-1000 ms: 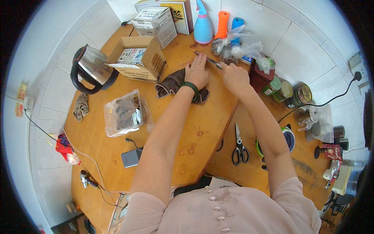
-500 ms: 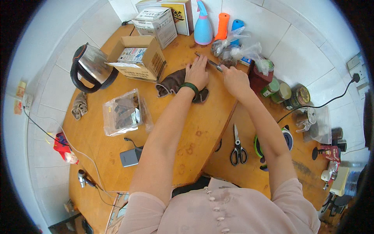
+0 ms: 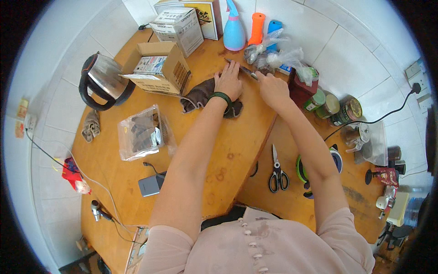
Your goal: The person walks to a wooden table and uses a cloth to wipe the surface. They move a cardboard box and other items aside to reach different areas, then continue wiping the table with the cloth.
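Observation:
A brown cloth (image 3: 198,97) lies bunched on the wooden table, partly covered by my left hand (image 3: 228,82). That hand lies over it with fingers stretched forward, the fingertips beside or on a dark blade. My right hand (image 3: 273,91) is closed around the handle of a knife (image 3: 247,71), whose blade points to the far left, past my left fingertips. Most of the handle is hidden in my fist. I cannot tell whether the blade touches the cloth.
Left of the cloth stand an open cardboard box (image 3: 178,80) and a steel kettle (image 3: 107,75). Nearer are a clear plastic bag (image 3: 141,132) and a grey power bank (image 3: 151,185). Scissors (image 3: 277,171) lie by my right forearm. Tied bags (image 3: 285,58) and jars (image 3: 327,108) line the wall.
The whole view has shifted slightly. My right hand and the knife have shifted a little; my left hand keeps its place on the cloth.

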Tool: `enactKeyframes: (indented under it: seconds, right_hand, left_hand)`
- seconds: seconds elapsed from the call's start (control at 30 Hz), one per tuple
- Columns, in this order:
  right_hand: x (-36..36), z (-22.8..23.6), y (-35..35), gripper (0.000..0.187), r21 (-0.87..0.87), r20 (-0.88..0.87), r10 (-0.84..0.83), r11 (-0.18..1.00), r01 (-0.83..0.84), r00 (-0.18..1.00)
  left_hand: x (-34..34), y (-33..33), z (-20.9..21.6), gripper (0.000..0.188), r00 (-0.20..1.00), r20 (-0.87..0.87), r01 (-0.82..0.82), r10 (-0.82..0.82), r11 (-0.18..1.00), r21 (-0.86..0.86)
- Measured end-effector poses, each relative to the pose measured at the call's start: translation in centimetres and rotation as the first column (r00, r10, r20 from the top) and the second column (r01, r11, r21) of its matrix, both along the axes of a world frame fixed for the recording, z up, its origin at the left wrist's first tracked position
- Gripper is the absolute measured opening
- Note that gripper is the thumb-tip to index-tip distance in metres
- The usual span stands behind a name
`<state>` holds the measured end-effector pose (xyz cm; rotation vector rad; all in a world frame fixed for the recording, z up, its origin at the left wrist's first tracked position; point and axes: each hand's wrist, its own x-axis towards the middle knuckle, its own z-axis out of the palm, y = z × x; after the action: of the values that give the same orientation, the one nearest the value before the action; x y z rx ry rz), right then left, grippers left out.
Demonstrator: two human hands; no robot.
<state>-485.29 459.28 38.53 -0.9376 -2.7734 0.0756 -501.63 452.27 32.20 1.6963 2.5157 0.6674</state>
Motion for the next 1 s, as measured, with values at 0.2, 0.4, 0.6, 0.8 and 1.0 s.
enactKeyframes:
  seconds: [0.2, 0.4, 0.6, 0.8, 1.0]
  right_hand:
    - [0.25, 0.70, 0.18, 0.028, -0.014, 0.101, -0.004, 1.000, 0.005, 0.995]
    - [0.00, 0.55, 0.48, 0.029, 0.002, 0.019, 0.058, 0.998, -0.058, 0.998]
    - [0.16, 0.39, 0.00, 0.029, 0.008, 0.011, 0.008, 1.000, -0.008, 1.000]
    - [0.27, 0.63, -0.17, 0.029, -0.007, 0.108, 0.000, 1.000, 0.001, 0.994]
    - [0.72, 0.09, 0.47, 0.029, 0.002, 0.085, 0.026, 1.000, -0.026, 0.996]
  left_hand:
    - [0.23, -0.19, 0.07, 0.062, 1.000, 0.021, 0.021, -0.022, 1.000, 0.015]
    - [0.43, -0.16, -0.02, 0.060, 0.998, 0.060, -0.024, 0.022, 0.999, 0.039]
    - [0.22, -0.13, 0.03, 0.062, 0.999, 0.048, -0.002, 0.002, 1.000, -0.003]
    - [0.23, -0.38, 0.31, 0.064, 0.999, 0.028, 0.025, -0.025, 1.000, -0.013]
    - [0.27, -0.33, 0.24, 0.063, 1.000, 0.024, 0.017, -0.016, 1.000, -0.026]
